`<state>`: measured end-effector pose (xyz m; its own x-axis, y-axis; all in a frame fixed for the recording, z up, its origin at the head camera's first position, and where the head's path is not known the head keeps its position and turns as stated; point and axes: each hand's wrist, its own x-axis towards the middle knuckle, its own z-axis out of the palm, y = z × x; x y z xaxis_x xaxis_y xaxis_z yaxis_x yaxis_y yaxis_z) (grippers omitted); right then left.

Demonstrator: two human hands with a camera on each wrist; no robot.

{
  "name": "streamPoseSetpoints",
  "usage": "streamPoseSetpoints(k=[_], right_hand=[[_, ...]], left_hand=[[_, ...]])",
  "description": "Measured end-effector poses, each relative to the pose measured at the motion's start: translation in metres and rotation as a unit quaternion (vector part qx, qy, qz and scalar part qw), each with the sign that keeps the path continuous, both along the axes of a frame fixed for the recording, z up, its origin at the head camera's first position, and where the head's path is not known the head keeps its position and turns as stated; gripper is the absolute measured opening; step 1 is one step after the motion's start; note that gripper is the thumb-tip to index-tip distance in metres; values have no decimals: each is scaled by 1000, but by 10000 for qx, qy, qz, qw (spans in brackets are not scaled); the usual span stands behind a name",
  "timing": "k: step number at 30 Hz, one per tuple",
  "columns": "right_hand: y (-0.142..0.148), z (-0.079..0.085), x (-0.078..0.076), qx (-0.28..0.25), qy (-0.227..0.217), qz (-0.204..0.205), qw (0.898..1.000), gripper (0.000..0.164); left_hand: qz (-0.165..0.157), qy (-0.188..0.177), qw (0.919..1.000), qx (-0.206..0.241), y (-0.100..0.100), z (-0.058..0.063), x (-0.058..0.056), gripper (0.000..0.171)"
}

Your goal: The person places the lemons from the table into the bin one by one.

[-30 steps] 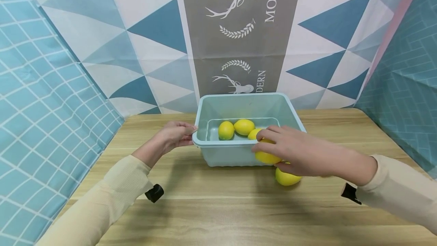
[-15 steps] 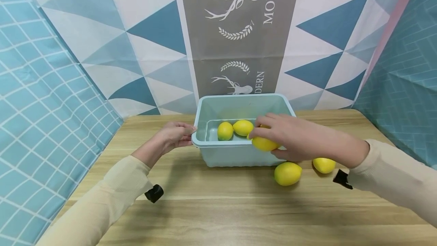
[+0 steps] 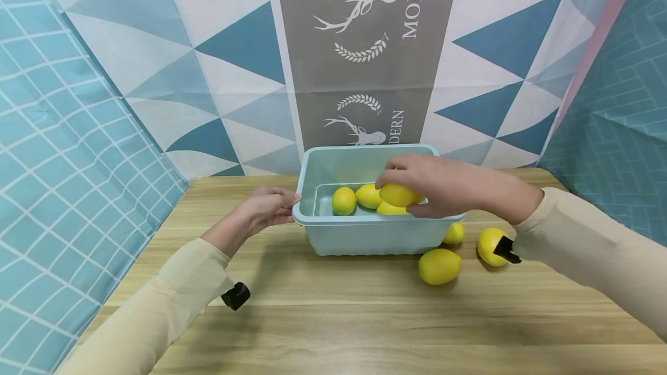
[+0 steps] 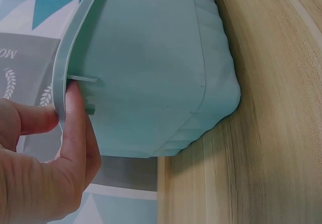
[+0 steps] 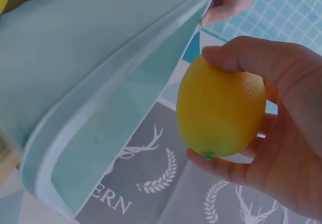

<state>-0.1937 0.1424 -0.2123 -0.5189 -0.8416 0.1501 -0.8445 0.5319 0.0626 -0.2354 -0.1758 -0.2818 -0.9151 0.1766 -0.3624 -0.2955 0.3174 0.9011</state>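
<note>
A pale blue plastic bin (image 3: 359, 239) stands on the wooden table, with several lemons (image 3: 344, 201) lying on its floor. My left hand (image 3: 266, 204) pinches the bin's left rim; in the left wrist view the thumb (image 4: 37, 119) is on one side of the lip and the fingers are under it. Over the bin's right front part, my right hand (image 3: 435, 185) grips a lemon (image 3: 400, 194) between thumb and fingers. The right wrist view shows this lemon (image 5: 221, 110) up close, its green tip at the bottom and the bin wall beside it.
Outside the bin's front right corner lie three more lemons: one at the front (image 3: 439, 266), one farther right (image 3: 492, 246) partly behind a black wrist piece, and one (image 3: 454, 233) partly hidden by the bin. A patterned wall sheet (image 3: 359, 57) rises behind the table (image 3: 323, 328).
My right hand has lifted the lemon up from the bin's front side to above its rim, moving away from me. The left hand has stayed on the rim.
</note>
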Motion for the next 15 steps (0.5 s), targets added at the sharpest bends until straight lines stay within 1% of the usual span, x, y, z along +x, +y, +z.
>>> streamPoseSetpoints(k=[10, 15], right_hand=[[-3, 24, -25, 58, -158, -316, 9994, 49], [-2, 30, -36, 60, -275, -498, 9984, 49]], left_hand=[[-122, -43, 9999, -20, -1, 1, 0, 45], [-134, -51, 9999, 71, 1, 1, -1, 46]])
